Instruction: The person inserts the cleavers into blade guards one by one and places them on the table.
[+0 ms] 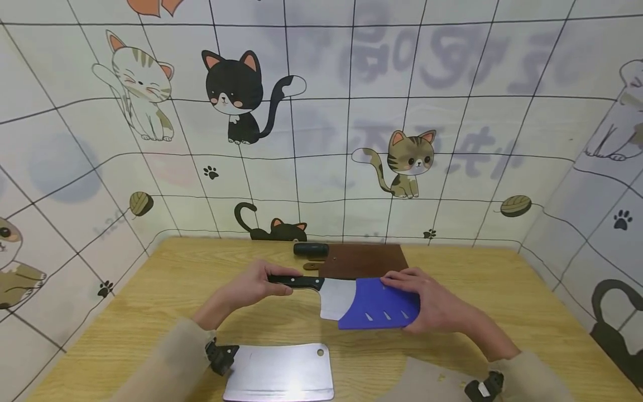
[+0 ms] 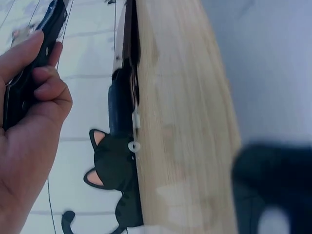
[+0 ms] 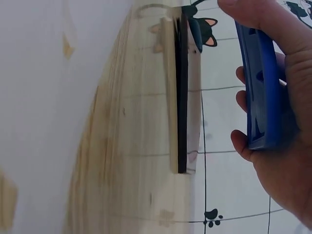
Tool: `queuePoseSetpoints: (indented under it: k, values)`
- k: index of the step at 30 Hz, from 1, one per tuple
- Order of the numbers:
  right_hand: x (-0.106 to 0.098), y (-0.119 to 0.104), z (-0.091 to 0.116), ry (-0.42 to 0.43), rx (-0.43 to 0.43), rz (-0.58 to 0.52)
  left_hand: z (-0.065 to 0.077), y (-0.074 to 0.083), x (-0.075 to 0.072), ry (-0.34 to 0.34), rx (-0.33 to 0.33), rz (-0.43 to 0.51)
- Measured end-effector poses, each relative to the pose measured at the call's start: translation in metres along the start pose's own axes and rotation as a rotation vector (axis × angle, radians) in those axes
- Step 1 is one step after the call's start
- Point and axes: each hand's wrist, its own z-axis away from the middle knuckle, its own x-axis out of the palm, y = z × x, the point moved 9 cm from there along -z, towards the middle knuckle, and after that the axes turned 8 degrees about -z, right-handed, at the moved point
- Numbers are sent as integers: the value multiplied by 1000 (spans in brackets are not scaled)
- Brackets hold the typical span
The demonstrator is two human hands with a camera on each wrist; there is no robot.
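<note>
One cleaver (image 1: 329, 295) is above the table (image 1: 135, 304): the fingers of your left hand (image 1: 255, 286) clamp its black handle (image 1: 307, 282), those of your right hand (image 1: 433, 304) clamp the blue sheath (image 1: 384, 303) partly covering the blade (image 1: 337, 301)

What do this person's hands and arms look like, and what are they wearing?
The left hand and right hand are bare, without gloves. The left sleeve and right sleeve are plain cream. Near the cuffs sit small, blocky black devices, left and right; the right one shows a pale patch.
</note>
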Motion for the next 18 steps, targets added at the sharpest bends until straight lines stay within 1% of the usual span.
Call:
queuePoseSetpoints:
  k: [3, 5, 8, 14, 18]
  values:
    - [4, -2, -5, -8, -3, -12, -2, 2, 6, 8, -1, -6]
    - [4, -2, -7, -6, 0, -21, -4, 4, 9, 16, 9, 6]
    - [3, -1, -8, -2, 14, -32, -5, 4, 9, 41, -2, 10]
    - [1, 1, -10, -4, 34, -41, -5, 0, 8, 95, -43, 22]
    - [1, 2, -10, -2, 55, -30, -5, 0, 10, 132, -30, 62]
